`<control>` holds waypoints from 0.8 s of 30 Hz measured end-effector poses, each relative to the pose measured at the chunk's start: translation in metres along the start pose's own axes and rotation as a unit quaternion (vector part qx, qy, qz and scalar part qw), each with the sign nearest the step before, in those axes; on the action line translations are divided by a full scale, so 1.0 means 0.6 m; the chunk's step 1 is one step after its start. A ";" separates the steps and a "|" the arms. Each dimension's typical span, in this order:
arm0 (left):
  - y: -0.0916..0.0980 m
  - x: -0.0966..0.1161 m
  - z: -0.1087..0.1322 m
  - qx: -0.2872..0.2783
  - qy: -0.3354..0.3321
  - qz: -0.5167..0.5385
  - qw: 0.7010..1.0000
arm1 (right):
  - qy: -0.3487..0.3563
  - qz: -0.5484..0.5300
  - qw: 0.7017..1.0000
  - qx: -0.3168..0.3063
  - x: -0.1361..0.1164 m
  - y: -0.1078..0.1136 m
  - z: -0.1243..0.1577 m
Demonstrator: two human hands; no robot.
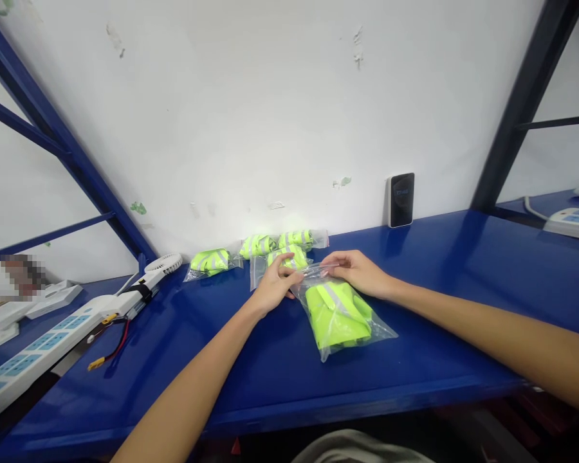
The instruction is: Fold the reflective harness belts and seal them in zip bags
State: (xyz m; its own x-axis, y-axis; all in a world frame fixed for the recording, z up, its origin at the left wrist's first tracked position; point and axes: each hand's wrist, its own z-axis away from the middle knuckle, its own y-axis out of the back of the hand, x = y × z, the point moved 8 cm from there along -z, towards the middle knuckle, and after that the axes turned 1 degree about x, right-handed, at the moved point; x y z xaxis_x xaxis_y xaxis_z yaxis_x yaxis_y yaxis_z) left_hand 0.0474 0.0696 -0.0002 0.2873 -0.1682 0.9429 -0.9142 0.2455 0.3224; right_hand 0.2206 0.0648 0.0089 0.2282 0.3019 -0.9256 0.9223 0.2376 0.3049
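Note:
A clear plastic bag (pixel 340 315) with a folded neon-yellow vest with grey stripes inside lies on the blue table (pixel 251 379), its top edge toward the wall. My left hand (pixel 276 283) pinches the left end of that top edge. At the right end, my right hand (pixel 354 270) has thumb and fingers closed on the same edge. Just beyond my hands, several more bagged vests (pixel 210 262) lie along the wall; one of them (pixel 289 257) is right behind my left hand and partly covered by it.
On the left lie a long white power strip (pixel 43 347), a small white fan (pixel 164 263) and a red-black cable with yellow connectors (pixel 120 341). A black-faced device (pixel 401 200) stands by the wall. Blue frame posts rise at both sides. Another power strip (pixel 574 222) lies far right.

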 end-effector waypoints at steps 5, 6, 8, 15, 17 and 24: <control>-0.023 0.062 0.024 -0.030 -0.238 -0.226 0.944 | 0.089 0.075 0.993 -0.026 -0.027 0.002 0.008; -0.028 0.070 0.030 -0.031 -0.263 -0.250 0.931 | 0.101 0.095 0.990 -0.026 -0.032 0.003 0.010; -0.032 0.078 0.037 -0.034 -0.282 -0.267 0.921 | 0.110 0.143 0.983 -0.043 -0.040 0.001 0.014; -0.031 0.032 0.021 -0.099 -0.143 -0.159 0.972 | 0.044 0.198 0.955 -0.215 -0.036 -0.024 0.027; -0.034 0.032 0.023 -0.106 -0.143 -0.201 0.963 | 0.044 0.182 0.951 -0.245 -0.037 -0.027 0.030; -0.046 0.070 0.045 -0.091 -0.252 -0.347 0.899 | 0.154 0.328 0.914 -0.184 -0.053 -0.020 0.028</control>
State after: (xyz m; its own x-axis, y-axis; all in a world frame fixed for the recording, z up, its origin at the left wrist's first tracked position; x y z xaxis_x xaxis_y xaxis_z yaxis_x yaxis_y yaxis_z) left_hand 0.0769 0.0303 0.0281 0.5635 -0.7403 0.3666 -0.4892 0.0585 0.8702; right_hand 0.2076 0.0365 0.0310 0.5434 0.7227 -0.4272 0.4377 0.1903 0.8787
